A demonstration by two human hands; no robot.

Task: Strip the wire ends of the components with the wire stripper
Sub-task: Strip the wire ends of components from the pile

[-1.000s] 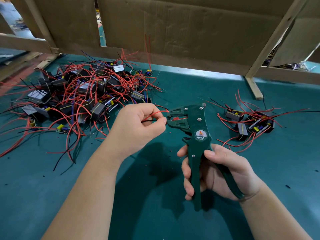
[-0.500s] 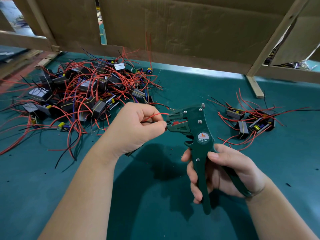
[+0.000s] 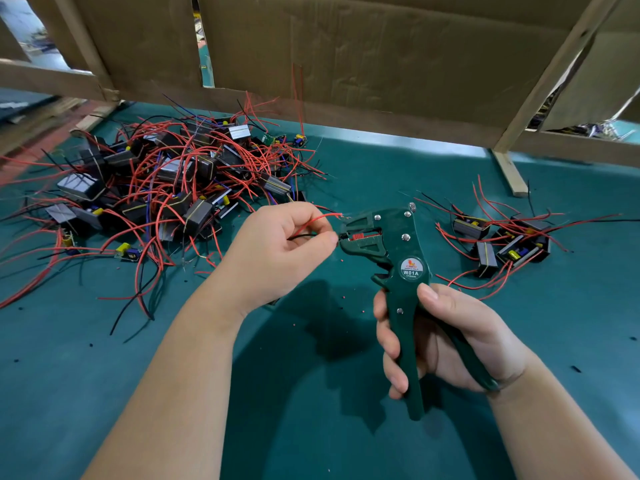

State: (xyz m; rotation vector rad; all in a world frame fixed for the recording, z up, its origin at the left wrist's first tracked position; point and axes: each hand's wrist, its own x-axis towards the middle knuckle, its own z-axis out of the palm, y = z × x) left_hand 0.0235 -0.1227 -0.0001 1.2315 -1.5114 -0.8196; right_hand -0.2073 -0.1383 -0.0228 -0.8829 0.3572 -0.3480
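My right hand (image 3: 446, 337) grips the handles of a dark green wire stripper (image 3: 398, 258) held upright, its jaws pointing left. My left hand (image 3: 277, 254) is curled round a component that is mostly hidden in the palm, and pinches a black wire (image 3: 301, 236) whose end sits at the stripper's jaws. A red wire (image 3: 320, 218) from the same component arcs above the fingers, its bared tip just left of the upper jaw. A big tangle of black components with red wires (image 3: 166, 188) lies at the left. A smaller group of components (image 3: 502, 244) lies at the right.
The work surface is a teal mat (image 3: 311, 393) dotted with tiny red and black insulation scraps. A cardboard wall on a wooden frame (image 3: 346, 64) closes the back, with a wooden post foot (image 3: 509, 171) at the right. Loose red and black wires trail off the left pile.
The stripper jaws have opened wider and the tool has shifted slightly right. The red wire tip now sits outside the jaws, and the black wire end is at the jaws.
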